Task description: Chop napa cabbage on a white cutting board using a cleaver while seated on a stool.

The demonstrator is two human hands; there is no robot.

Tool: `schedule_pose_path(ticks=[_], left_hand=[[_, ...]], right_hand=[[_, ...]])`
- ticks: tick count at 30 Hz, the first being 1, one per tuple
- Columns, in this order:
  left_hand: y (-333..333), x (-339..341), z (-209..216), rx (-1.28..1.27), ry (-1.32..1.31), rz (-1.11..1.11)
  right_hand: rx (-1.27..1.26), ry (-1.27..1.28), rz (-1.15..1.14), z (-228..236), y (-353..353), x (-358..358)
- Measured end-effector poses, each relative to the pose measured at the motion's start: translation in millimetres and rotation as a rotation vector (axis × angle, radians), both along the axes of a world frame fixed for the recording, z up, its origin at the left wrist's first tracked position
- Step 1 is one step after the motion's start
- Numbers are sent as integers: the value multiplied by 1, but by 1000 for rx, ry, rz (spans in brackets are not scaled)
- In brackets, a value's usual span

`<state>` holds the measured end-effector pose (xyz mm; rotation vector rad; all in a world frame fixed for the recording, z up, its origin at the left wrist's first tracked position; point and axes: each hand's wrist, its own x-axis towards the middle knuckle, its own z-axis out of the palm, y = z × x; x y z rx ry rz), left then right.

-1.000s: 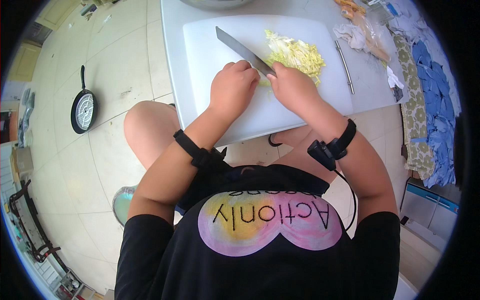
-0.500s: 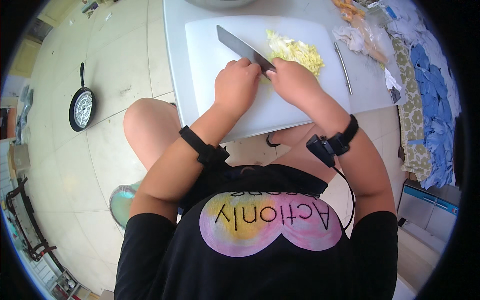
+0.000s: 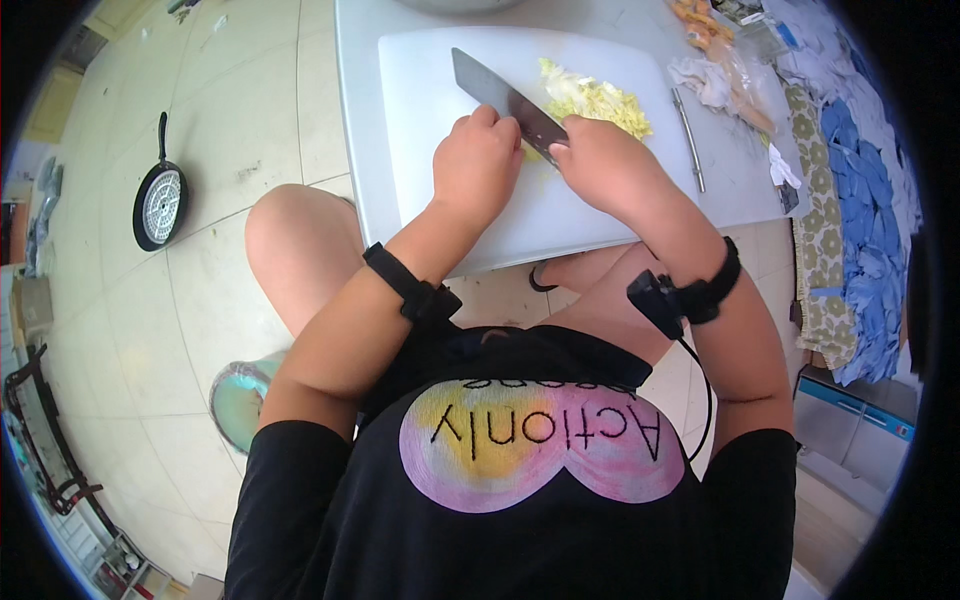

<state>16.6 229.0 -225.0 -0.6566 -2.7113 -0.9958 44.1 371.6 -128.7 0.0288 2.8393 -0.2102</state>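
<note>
A broad-bladed kitchen knife (image 3: 492, 88) slants over the white cutting board (image 3: 412, 110), its tip toward the far left. My right hand (image 3: 615, 165) is closed round its handle, which the fingers hide. Beside the blade's near left side, my left hand (image 3: 475, 165) rests with curled fingers close to the metal. Whatever may be under those fingers is hidden; a small yellowish bit shows between the hands. Chopped pale yellow-green leafy vegetable (image 3: 605, 105), probably cabbage, lies in a heap beyond the knife, right of the blade.
The board lies on a pale table (image 3: 355, 60); a thin metal rod (image 3: 688, 140) sits at its right. Plastic bags (image 3: 735, 75) crowd the table's far right, and a metal bowl (image 3: 460, 3) its far edge. A frying pan (image 3: 160, 205) and a bin (image 3: 240, 400) stand on the floor at left.
My right hand has shifted slightly right with the knife, and more of the blade shows between my hands. My left hand keeps nearly the same place, fingers still curled.
</note>
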Motion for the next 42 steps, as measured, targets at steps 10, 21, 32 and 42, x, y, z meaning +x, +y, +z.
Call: schedule_pose_path(ticks=[10, 21, 32, 42], left_hand=[[-15, -3, -7, 4, 75, -75], [-23, -6, -2, 31, 119, -74], [-28, -5, -12, 73, 16, -37], [-26, -7, -8, 65, -78, -15]], right_hand=[[-103, 134, -47, -28, 6, -8], [-57, 139, -74, -37, -11, 4], [-19, -22, -58, 2, -13, 4], [-40, 128, -11, -18, -12, -8]])
